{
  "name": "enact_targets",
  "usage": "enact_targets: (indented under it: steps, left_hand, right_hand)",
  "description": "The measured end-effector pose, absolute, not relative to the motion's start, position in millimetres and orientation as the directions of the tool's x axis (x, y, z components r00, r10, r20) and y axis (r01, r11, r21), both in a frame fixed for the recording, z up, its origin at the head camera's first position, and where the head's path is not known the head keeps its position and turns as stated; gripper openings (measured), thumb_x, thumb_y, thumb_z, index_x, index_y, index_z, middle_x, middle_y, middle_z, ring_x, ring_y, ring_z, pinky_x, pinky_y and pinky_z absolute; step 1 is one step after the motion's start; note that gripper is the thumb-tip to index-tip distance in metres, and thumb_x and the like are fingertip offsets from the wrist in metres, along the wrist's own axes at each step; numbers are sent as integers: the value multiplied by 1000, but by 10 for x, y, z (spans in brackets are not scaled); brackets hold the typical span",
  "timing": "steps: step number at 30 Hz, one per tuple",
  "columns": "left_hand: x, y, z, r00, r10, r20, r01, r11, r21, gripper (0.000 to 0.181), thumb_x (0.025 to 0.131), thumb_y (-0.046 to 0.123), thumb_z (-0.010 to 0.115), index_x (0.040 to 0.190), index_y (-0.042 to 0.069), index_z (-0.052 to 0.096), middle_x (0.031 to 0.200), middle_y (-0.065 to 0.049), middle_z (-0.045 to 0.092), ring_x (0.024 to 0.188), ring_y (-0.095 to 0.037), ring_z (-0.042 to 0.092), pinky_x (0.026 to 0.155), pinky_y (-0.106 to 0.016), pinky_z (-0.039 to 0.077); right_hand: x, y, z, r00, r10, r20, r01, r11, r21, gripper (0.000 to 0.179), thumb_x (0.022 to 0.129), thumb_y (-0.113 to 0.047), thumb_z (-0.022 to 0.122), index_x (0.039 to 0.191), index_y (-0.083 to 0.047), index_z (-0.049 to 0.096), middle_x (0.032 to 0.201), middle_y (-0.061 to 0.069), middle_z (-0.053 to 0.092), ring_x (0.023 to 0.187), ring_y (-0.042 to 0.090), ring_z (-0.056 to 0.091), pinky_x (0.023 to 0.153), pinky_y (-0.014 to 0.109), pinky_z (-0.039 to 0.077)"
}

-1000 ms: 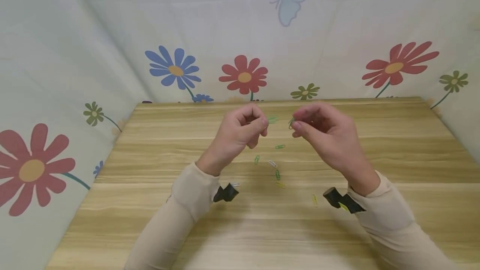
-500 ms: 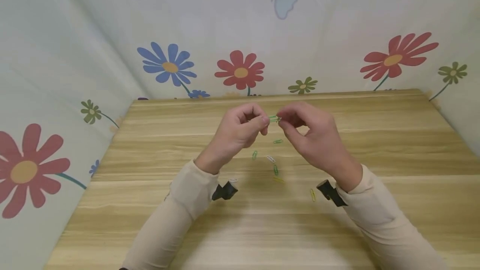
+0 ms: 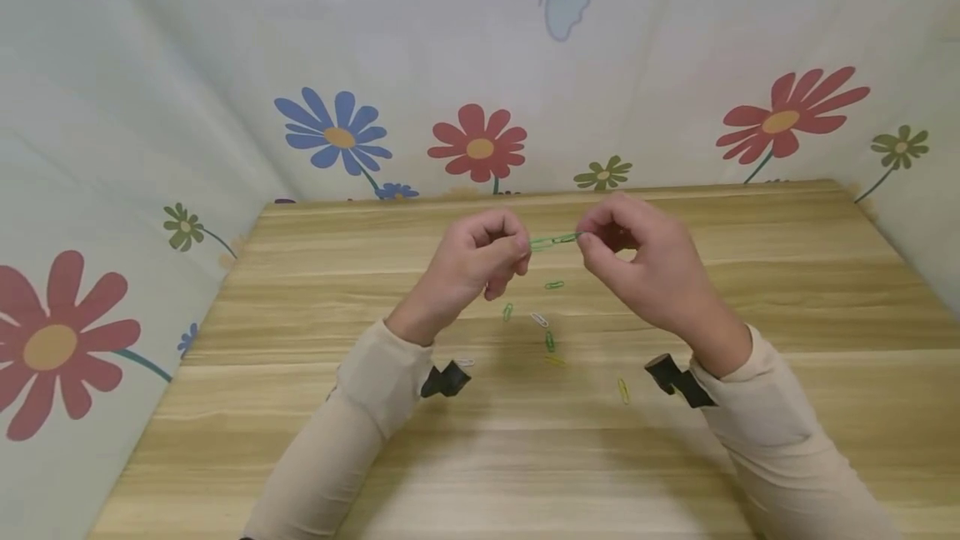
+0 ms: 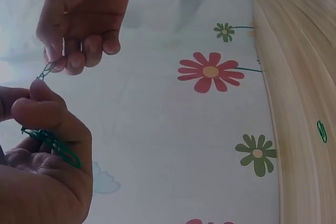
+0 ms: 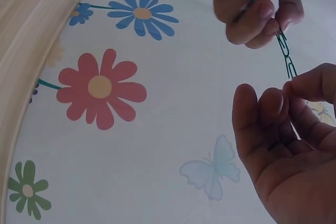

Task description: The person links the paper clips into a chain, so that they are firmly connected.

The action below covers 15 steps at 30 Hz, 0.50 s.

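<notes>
Above the wooden table, my left hand (image 3: pixel 476 269) pinches a green paper clip (image 3: pixel 540 244) between thumb and forefinger. My right hand (image 3: pixel 652 265) pinches the end of another green paper clip (image 5: pixel 291 67). The two clips form one line between the hands and look hooked together in the right wrist view. More green paper clips (image 4: pixel 65 155) hang in a bunch within my left palm, partly hidden by the fingers. On the table below lie loose clips: green paper clips (image 3: pixel 554 285), a white paper clip (image 3: pixel 539 320) and a yellow paper clip (image 3: pixel 623 391).
The wooden table (image 3: pixel 337 290) reaches back to a pale curtain (image 3: pixel 645 40) printed with flowers and a butterfly. Near the left sleeve (image 3: pixel 382 373) lies another white paper clip (image 3: pixel 466 362). Each wrist carries a black camera mount, such as the right mount (image 3: pixel 678 382).
My right hand first came left, bringing its clip to the left hand's clip, then drew back slightly right. The clips, apart before, now stretch in a line between the hands.
</notes>
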<state>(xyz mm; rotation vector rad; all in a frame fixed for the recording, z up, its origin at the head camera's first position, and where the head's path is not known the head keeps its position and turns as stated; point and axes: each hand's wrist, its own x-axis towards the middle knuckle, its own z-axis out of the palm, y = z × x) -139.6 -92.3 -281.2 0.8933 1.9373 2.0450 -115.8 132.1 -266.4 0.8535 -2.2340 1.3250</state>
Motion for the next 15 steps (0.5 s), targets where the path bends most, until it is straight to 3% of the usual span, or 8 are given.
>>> enact_targets:
  steps: [7, 11, 15]
  left_hand:
    - [-1408, -944, -2826, -734, 648, 205, 229, -49, 972, 20, 103, 15, 52, 98, -1, 63, 85, -17, 61, 60, -25, 53, 58, -33, 51]
    - [-1408, -944, -2836, -699, 689, 194, 197, -75, 977, 29, 105, 19, 50, 114, -5, 64, 91, -18, 63, 76, -30, 60, 74, -40, 56]
    - [-1403, -924, -2850, -669, 709, 224, 216, -103, 971, 32, 106, 24, 49, 111, -5, 64, 87, -18, 62, 77, -32, 59, 78, -44, 54]
  right_hand:
    - [-1143, 1315, -2643, -722, -283, 632, -691, 237, -683, 9, 92, 10, 60, 90, 3, 65, 78, 0, 59, 65, 15, 56, 63, 22, 50]
    - [-1119, 1326, -2644, -708, -330, 624, -705, 275, -654, 10, 92, 9, 62, 92, 0, 68, 82, -3, 61, 66, 15, 56, 62, 22, 50]
    - [-1081, 1313, -2633, -706, -379, 599, -707, 317, -633, 11, 92, 6, 66, 92, -4, 70, 84, -5, 62, 68, 14, 58, 63, 23, 51]
